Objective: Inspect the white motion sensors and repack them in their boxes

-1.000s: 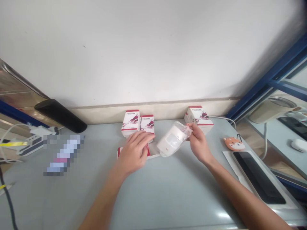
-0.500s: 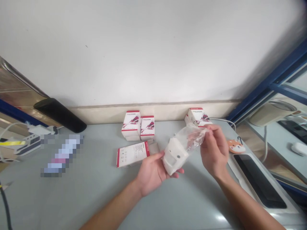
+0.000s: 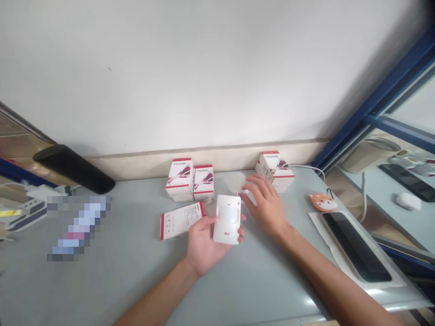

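Note:
My left hand point(image 3: 204, 244) holds a white plastic sensor unit point(image 3: 227, 219) upright above the grey table point(image 3: 112, 280), fingers wrapped round its back. My right hand point(image 3: 267, 206) hovers just right of the unit, fingers spread with nothing in them; the clear bag is not visible. A flat white-and-red box point(image 3: 181, 219) lies on the table just left of my left hand.
Two upright red-and-white boxes point(image 3: 189, 183) stand against the wall, and a third box point(image 3: 274, 167) lies right of my right hand. A fox-shaped charm point(image 3: 322, 202) and a dark phone point(image 3: 355, 246) on white paper lie at the right. A black object point(image 3: 73, 167) leans at the left.
The clear bag has come off the white unit and is out of sight. My left hand now holds the bare unit upright; my right hand has let go and opened.

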{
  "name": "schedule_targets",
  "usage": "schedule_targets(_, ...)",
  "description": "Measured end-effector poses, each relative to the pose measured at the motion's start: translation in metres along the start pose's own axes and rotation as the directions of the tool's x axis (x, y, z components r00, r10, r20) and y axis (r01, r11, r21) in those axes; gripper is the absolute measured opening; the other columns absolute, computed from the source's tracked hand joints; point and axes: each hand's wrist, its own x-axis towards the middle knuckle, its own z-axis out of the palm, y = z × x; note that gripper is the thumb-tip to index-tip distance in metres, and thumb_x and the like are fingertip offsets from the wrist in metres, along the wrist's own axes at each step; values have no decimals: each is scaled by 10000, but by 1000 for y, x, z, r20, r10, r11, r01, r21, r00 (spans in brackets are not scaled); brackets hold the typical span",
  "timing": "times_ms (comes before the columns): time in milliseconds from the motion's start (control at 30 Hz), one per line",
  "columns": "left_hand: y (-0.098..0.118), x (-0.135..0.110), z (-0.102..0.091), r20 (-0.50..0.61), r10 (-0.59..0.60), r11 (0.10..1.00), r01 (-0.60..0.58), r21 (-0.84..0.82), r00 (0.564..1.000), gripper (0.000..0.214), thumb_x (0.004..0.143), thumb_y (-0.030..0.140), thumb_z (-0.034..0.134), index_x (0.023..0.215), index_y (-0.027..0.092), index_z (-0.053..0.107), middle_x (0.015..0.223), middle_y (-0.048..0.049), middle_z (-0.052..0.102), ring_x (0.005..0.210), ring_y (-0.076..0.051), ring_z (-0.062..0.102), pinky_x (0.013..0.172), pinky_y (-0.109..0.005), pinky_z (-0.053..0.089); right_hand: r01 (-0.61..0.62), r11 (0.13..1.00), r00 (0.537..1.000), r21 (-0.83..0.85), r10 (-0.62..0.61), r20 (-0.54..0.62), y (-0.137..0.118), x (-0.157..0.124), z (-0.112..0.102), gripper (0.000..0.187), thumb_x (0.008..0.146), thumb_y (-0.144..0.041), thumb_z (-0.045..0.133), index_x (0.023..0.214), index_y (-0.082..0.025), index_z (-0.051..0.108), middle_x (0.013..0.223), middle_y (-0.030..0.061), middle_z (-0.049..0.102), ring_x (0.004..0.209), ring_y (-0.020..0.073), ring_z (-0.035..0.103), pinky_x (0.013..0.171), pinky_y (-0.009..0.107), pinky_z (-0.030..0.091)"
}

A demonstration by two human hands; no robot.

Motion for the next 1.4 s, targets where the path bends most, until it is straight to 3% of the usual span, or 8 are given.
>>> schedule_targets(167,5,0,7,-27,33,994,-35,-100,999,432,984,471,518,1272,188,671,1132,-130,701,835,-228,640,785,-379,465,105,983,968,152,-136,209,-2,-7,14,358,1073,-246,492,1417,-249,590,1497,121,622,1441,303,532,1168,554,465)
schedule_targets(333,5,-2,9,-24,51,998,-52,-45,998,430,985,416,493,1253,129,669,1138,-164,715,837,-264,672,820,-405,461,-224,864,963,451,125,239,-10,1,-5,336,1096,-379,454,1315,-261,680,1285,104,709,1179,251,669,1030,441,544)
schedule_targets(467,2,-2,8,25,92,994,-93,64,995,366,957,327,472,1218,133,641,1146,-176,722,832,-285,687,813,-427,455,-568,553,812,609,254,526,-19,11,-20,459,1076,-545,441,1139,-211,750,747,11,633,773,185,609,756,321,531)
schedule_targets(567,2,0,7,2,100,985,-99,139,995,332,934,305,473,1202,163,608,1091,-144,727,769,-270,683,754,-417,456,-687,411,724,599,311,616,-21,14,-20,454,1015,-572,548,880,-192,757,604,-33,449,644,150,449,636,284,418)
schedule_targets(767,4,7,4,-45,136,962,-121,244,990,343,899,313,443,1187,163,554,838,-87,705,655,-285,683,631,-390,475,-709,319,689,629,506,519,-23,8,-13,349,906,-532,694,856,-202,793,817,15,641,758,160,506,710,284,420)
schedule_targets(900,6,10,-4,33,82,927,-89,365,996,352,894,336,407,1183,174,525,825,-91,725,624,-276,689,594,-359,474,-613,347,701,710,653,287,-12,13,-22,334,895,-539,708,866,-214,783,670,-23,514,650,137,418,604,274,346)
schedule_targets(1100,2,15,-13,143,-138,867,50,496,980,472,919,395,365,1271,127,529,911,-171,765,622,-239,675,643,-353,485,-382,339,622,860,782,-32,27,31,-39,356,853,-540,766,790,-193,715,579,-77,313,537,98,254,511,275,228)
schedule_targets(1400,8,5,-23,152,-139,803,22,595,979,382,962,397,411,1224,147,534,849,-120,744,678,-238,690,628,-326,512,-197,213,649,957,760,-36,64,37,-61,424,757,-574,873,851,-199,697,619,-107,239,528,78,208,469,238,232)
